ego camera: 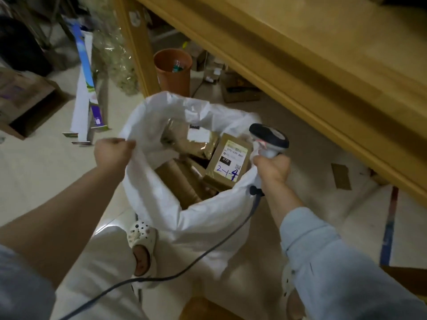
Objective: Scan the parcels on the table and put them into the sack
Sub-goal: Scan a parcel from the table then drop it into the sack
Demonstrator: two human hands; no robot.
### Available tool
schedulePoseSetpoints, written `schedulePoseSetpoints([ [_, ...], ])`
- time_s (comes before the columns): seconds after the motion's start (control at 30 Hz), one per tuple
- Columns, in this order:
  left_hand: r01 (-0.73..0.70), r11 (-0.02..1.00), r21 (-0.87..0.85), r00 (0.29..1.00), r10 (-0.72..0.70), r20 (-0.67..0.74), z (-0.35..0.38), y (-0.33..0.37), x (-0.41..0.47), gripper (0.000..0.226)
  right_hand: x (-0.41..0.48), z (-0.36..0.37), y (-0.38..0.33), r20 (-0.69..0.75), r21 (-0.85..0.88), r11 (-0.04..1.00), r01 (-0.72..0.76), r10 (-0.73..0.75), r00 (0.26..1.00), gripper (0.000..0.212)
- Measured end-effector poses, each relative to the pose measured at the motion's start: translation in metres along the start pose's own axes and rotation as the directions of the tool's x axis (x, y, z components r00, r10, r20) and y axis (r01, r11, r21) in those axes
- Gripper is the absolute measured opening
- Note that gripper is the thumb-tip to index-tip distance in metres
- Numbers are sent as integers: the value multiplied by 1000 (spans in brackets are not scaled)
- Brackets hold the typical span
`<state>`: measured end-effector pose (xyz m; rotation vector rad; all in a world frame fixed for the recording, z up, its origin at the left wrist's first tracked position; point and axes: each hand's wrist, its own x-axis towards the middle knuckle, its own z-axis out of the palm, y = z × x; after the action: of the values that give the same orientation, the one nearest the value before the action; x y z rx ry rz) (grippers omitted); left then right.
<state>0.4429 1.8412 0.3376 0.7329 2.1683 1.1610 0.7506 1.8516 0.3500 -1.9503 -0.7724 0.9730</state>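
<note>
At frame centre, our left hand (113,153) pinches the white sack (159,204) rim while our right hand (272,168) grips the scanner (269,139) with curled fingers above the labelled parcel (227,163).

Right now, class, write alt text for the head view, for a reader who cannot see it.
A person's left hand grips the rim of an open white sack on the floor, while the right hand holds a corded barcode scanner at the opposite rim. Brown parcels lie inside, one with a handwritten label. A wooden table stands beside it.
</note>
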Motion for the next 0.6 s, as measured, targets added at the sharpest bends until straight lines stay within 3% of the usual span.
schedulePoseSetpoints([
  [0.07, -56, 995, -88, 998, 53, -39, -5, 16, 3, 17, -4, -1, -7, -1, 47, 997, 62, -62, 998, 19],
  [0.13, -69, 997, 16, 997, 69, -16, -12, 7, 0, 14, -7, 2, 1, 5, 26, 997, 66, -66, 998, 18],
  [0.23, 53, 965, 255, 994, -74, 76, -27, -39, -8, 23, -9, 6, 29, 30, -93, 995, -46, 49, 998, 19],
  [0.37, 112, 951, 289, 983, -148, 108, -37, -53, -6, 20, -2, 5, 41, -40, -117, 986, -121, 117, 992, 22],
  [0.5, -16, 970, 241, 1000, 10, 27, -40, -29, 1, 16, -1, 1, -2, -73, -35, 999, 18, -20, 997, 31],
  [0.6, -122, 984, 127, 987, 134, -90, -38, -19, -10, 15, -6, -3, -16, -87, 49, 991, 126, -122, 989, 26],
])
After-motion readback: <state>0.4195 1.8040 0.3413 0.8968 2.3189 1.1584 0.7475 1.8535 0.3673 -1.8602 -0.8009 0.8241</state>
